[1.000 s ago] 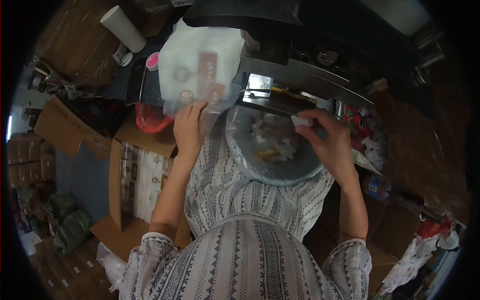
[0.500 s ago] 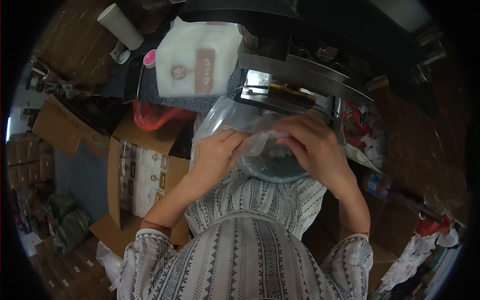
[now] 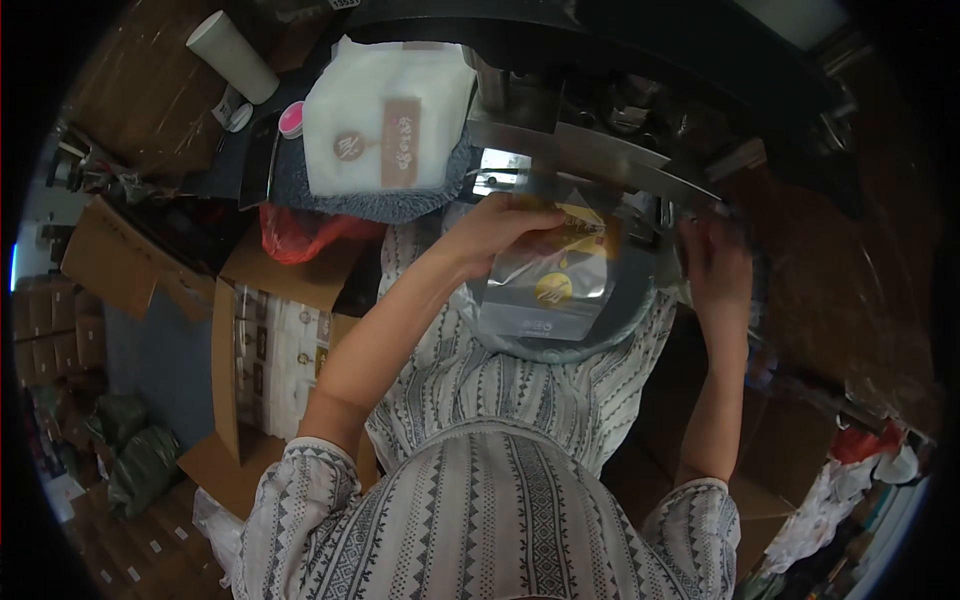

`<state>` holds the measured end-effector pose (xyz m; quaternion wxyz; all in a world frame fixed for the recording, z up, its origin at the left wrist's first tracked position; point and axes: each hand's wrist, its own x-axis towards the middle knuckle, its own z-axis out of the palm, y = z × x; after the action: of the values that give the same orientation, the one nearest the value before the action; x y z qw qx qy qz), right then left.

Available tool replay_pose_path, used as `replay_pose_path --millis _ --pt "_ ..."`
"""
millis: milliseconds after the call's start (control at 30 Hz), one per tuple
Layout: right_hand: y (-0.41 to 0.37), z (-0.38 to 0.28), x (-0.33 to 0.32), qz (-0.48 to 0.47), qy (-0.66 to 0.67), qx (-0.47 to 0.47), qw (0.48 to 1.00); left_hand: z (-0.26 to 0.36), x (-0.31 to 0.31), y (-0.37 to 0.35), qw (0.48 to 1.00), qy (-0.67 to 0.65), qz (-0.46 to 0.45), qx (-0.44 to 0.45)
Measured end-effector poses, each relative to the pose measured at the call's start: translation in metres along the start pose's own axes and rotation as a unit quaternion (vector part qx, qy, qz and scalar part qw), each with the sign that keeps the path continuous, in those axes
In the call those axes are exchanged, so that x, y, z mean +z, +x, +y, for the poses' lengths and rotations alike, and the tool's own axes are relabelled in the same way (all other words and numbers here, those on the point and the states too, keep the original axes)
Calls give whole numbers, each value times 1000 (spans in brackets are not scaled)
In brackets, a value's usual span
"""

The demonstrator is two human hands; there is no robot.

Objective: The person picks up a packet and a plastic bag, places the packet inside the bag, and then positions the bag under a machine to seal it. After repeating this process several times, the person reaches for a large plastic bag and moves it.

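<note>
My left hand [image 3: 495,232] is closed on the upper edge of a clear plastic bag [image 3: 535,310] with yellow printing, its thumb lying over the front. The bag hangs over a round grey basin [image 3: 632,305] that rests on my lap. Off to the right, my right hand [image 3: 716,262] is beside the right end of the metal-edged machine. Motion smears its fingers, and I cannot make out whether they hold anything.
A white printed package [image 3: 385,125] sits on a grey fluffy cloth [image 3: 360,205] at the back left. An open carton [image 3: 225,370] of wrapped packs stands left of my lap. A metal-edged machine [image 3: 620,150] spans the back. A white cup [image 3: 232,57] lies tilted at far left.
My hands were together on a clear bag above the basin. Now they are apart: the left has moved right and up with a printed bag, the right has swung outward to the right.
</note>
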<state>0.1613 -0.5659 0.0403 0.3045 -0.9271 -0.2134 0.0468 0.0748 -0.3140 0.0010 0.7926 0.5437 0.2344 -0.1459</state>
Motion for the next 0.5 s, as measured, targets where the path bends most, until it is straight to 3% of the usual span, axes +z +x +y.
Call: replay_pose_path --millis 67,100,167,200,233,267,300,367,400,433,467,500 --pt "22 62 23 175 -259 -103 944 0 4 -8 999 -46 -4 -9" --pt "21 61 23 174 -258 -102 945 3 1 -14 999 -45 -4 -10" --pt "29 57 19 116 -255 -24 960 15 -20 -28 962 246 99 73" --pt "28 54 17 115 -254 -24 960 17 -39 -33 859 383 223 255" --pt "27 51 14 94 -233 -24 968 15 -62 -38 691 491 328 416" --pt "23 48 12 74 -212 -22 974 4 -84 -38 558 657 389 325" --pt "20 48 9 74 -212 -22 974 -12 -89 -38 559 656 390 325" --pt "16 48 4 75 -188 -42 978 -37 -91 -48 565 693 301 331" --pt "9 41 -2 74 -188 -41 978 -28 -88 -60 561 695 315 323" --pt "0 29 -10 40 -89 -30 995 -27 -91 -69 563 694 314 320" --pt "-6 14 -18 5 11 -20 1000 -26 -96 -77 633 632 345 284" --pt "-10 -2 -23 3 10 -20 1000 -27 -97 -83 694 565 372 247"
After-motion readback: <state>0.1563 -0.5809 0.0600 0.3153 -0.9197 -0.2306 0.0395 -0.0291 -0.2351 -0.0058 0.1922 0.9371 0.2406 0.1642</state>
